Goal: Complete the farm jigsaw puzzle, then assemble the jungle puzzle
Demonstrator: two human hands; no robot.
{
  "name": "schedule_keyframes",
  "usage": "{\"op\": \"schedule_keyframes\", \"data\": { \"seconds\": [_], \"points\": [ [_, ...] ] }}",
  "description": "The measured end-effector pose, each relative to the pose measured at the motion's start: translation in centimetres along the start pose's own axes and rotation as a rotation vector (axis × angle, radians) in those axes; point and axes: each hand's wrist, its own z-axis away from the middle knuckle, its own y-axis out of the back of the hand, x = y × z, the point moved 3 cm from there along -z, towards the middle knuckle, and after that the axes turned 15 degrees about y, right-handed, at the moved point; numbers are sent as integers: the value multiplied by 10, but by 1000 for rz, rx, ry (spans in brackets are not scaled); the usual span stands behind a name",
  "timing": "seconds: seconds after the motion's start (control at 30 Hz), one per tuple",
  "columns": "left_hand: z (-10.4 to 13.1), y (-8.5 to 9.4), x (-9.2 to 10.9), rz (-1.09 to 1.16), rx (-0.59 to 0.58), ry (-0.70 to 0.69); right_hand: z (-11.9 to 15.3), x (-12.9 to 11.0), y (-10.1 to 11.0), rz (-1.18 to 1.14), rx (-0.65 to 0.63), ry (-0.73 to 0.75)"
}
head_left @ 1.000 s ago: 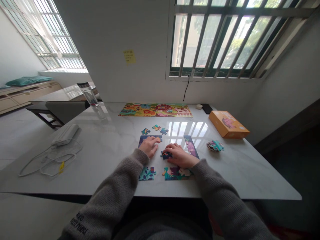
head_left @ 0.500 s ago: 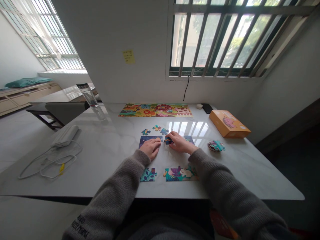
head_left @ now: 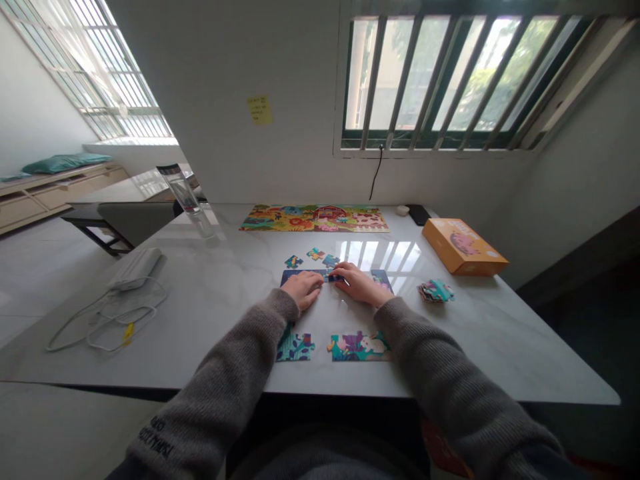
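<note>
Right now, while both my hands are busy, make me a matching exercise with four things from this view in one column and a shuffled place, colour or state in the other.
Things:
1. Box
2. Note
3. Stack of pieces
4. Right hand

Places, colours, states:
A. touching a dark piece
B. stuck on the wall
C. orange
D. on the table, to the right of both hands

Right pairs: 1-C, 2-B, 3-D, 4-A

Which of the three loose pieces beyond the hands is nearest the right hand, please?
The rightmost, blue piece, just beyond the right hand; the other two pieces lie farther left.
</note>
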Motion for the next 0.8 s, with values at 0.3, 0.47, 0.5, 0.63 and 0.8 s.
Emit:
{"op": "schedule_keyframes", "data": {
  "seconds": [0.3, 0.47, 0.5, 0.63, 0.8],
  "points": [
    [-17, 2, 8, -12, 84, 57, -4, -7, 2, 49, -52, -49],
    [-8, -2, 5, 15, 113, 36, -1, -7, 13, 165, -138, -171],
    [-8, -2, 5, 16, 112, 34, 0, -8, 16, 163, -163, -182],
    [-7, -2, 4, 15, 117, 36, 7, -18, 30, 62, -276, -150],
    [-7, -3, 4, 23, 115, 27, 6, -37, 38, -27, -363, -85]
  ]
}}
